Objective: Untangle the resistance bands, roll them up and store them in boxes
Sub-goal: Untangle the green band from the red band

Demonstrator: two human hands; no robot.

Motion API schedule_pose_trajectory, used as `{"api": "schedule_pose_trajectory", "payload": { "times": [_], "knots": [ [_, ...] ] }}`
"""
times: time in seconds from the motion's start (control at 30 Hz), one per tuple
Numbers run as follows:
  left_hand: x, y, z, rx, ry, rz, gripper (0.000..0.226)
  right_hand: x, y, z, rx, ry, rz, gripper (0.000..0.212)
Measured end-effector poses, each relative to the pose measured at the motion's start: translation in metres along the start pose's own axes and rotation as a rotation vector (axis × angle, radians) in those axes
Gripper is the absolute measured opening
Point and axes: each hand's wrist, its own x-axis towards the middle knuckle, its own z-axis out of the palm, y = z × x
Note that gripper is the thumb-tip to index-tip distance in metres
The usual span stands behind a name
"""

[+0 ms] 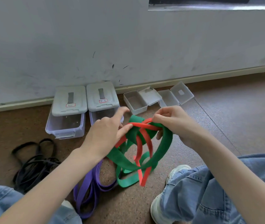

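Here, left hand (106, 133) pinching red band (142, 126), right hand (173, 122) curled round green band (164, 146) — both bands knotted together.

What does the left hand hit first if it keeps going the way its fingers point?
Probably the clear lidded storage bin on the right of the pair by the wall: the left hand points up and away towards it. Depth is unclear, so it might pass over the lid.

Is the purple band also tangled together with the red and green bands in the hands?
No, the purple band lies on the floor below the left hand, apart from the knot of red band and green band.
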Motion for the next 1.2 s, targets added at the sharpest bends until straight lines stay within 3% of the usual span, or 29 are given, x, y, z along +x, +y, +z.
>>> {"api": "schedule_pose_trajectory", "payload": {
  "times": [0.1, 0.23, 0.33, 0.43, 0.53, 0.63, 0.77, 0.87, 0.93, 1.0, 1.07, 1.13, 1.2],
  "knots": [
    [-0.003, 0.009, -0.004, 0.225, 0.032, 0.072, 0.029, 0.001, 0.001, 0.001, 0.030, 0.010, 0.027, 0.008],
    [0.011, 0.005, -0.034, -0.258, 0.194, 0.012, 0.018, 0.001, 0.006, -0.005, 0.061, 0.086, 0.055, 0.013],
    [0.011, 0.008, -0.032, -0.316, -0.104, 0.059, 0.015, -0.005, 0.005, -0.001, 0.141, -0.078, -0.011, 0.015],
    [0.001, 0.020, -0.001, -0.449, -0.474, 0.045, 0.054, -0.008, -0.004, 0.000, 0.395, -0.225, -0.130, 0.016],
    [0.002, 0.022, 0.010, -0.759, -0.480, -0.035, 0.052, -0.007, -0.009, -0.007, 0.651, -0.213, -0.239, 0.009],
    [0.000, 0.022, 0.012, -0.800, -0.474, -0.076, 0.054, -0.006, -0.007, -0.009, 0.735, -0.216, -0.256, 0.011],
    [0.001, 0.023, 0.011, -0.694, -0.263, -0.112, 0.021, -0.001, 0.000, -0.007, 0.670, -0.146, -0.190, 0.013],
    [0.006, 0.018, -0.004, -0.932, -0.195, -0.213, 0.010, 0.005, -0.001, -0.016, 0.583, -0.037, -0.109, 0.028],
    [0.011, 0.018, -0.015, -1.077, -0.211, -0.257, 0.015, 0.005, -0.001, -0.020, 0.386, -0.113, -0.121, 0.057],
    [0.013, 0.018, -0.022, -1.133, -0.237, -0.281, 0.021, 0.001, -0.002, -0.014, 0.089, -0.255, -0.154, 0.068],
    [0.014, 0.019, -0.030, -1.238, -0.213, -0.331, 0.022, -0.001, 0.001, -0.007, -0.025, -0.301, -0.173, 0.046],
    [0.015, 0.014, -0.039, -1.366, -0.184, -0.386, 0.027, 0.001, 0.004, -0.008, -0.056, -0.101, -0.175, 0.027],
    [0.016, 0.006, -0.047, -1.447, -0.139, -0.426, 0.027, 0.005, 0.005, -0.019, 0.051, 0.095, -0.106, 0.022]
  ]
}}
